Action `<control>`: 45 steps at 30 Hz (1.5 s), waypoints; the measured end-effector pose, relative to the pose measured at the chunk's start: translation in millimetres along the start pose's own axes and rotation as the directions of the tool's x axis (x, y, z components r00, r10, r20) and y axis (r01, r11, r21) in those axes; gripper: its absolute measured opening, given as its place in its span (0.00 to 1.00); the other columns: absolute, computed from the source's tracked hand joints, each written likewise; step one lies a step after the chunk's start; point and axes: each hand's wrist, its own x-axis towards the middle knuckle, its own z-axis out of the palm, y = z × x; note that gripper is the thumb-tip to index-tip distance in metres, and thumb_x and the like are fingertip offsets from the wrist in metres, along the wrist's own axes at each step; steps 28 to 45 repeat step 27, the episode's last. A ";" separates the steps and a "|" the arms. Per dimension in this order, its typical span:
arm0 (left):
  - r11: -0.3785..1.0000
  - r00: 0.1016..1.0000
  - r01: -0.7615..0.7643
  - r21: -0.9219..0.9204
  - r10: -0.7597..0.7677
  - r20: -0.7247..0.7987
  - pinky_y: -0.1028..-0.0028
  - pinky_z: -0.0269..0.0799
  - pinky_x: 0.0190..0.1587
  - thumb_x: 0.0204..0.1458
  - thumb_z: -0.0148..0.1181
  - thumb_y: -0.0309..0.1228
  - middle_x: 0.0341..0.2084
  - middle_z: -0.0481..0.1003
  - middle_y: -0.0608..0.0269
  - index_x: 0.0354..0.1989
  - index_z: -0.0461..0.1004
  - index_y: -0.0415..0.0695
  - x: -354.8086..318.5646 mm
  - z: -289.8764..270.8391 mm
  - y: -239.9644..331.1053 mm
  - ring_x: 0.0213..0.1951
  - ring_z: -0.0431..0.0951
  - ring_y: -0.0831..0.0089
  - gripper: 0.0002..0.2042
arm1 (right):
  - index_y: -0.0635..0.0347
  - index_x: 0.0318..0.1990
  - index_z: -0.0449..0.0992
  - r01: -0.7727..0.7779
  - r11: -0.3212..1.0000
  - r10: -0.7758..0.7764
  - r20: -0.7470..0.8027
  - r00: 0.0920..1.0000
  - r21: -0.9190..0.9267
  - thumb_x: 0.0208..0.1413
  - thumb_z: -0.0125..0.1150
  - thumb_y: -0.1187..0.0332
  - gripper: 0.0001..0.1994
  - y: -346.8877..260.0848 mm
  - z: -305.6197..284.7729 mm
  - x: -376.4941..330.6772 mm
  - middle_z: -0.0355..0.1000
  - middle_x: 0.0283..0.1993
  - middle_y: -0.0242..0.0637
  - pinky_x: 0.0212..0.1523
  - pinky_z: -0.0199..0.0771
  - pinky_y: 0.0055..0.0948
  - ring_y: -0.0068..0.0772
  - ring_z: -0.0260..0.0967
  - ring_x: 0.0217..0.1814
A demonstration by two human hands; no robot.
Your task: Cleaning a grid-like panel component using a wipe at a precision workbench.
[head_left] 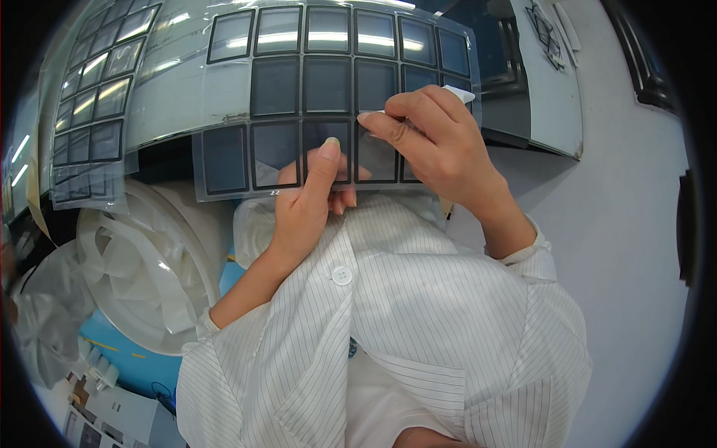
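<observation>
A clear plastic sheet (224, 193) carries rows of dark-framed rectangular panels (276, 86). My left hand (314, 179) grips its near edge, thumb on top, with fingers showing through from underneath. Above the sheet, my right hand (444, 142) is closed, thumb and index finger pinched at the top corner of a panel in the near row. A white piece (460, 94) sticks out behind its knuckles, and a bit of white shows near the fingertips. Whether these are one thing, and what exactly the pinch holds, is hidden by the fingers.
Another sheet of framed panels (97, 97) lies at the left of the table (187, 89). Below it stands a white round bin (202, 261) with translucent strips (142, 254) inside. Several thin black frames (547, 33) lie at the far right. A white wall (627, 224) borders the right side.
</observation>
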 end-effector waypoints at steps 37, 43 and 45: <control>1.000 1.000 0.014 -0.008 -0.014 0.014 0.80 0.62 0.24 0.71 0.42 0.47 0.16 0.72 0.66 0.33 0.81 0.38 -0.1 0.0 0.8 0.19 0.66 0.83 0.27 | 0.60 0.43 0.79 -0.324 0.910 0.310 0.094 0.946 0.259 0.50 0.70 0.79 0.12 -1.1 -1.2 11.5 0.75 0.41 0.39 0.42 0.76 0.31 0.37 0.74 0.45; 1.000 1.000 0.014 -0.008 -0.014 0.014 0.80 0.62 0.24 0.71 0.42 0.47 0.16 0.72 0.66 0.33 0.81 0.38 -0.1 0.0 0.8 0.19 0.66 0.83 0.27 | 0.60 0.43 0.79 -0.324 0.910 0.310 0.094 0.946 0.259 0.50 0.70 0.79 0.12 -1.1 -1.2 11.5 0.75 0.41 0.39 0.42 0.76 0.31 0.37 0.74 0.45; 1.000 1.000 0.014 -0.008 -0.014 0.014 0.80 0.62 0.24 0.71 0.42 0.47 0.16 0.72 0.66 0.33 0.81 0.38 -0.1 0.0 0.8 0.19 0.66 0.83 0.27 | 0.60 0.43 0.79 -0.324 0.910 0.310 0.094 0.946 0.259 0.50 0.70 0.79 0.12 -1.1 -1.2 11.5 0.75 0.41 0.39 0.42 0.76 0.31 0.37 0.74 0.45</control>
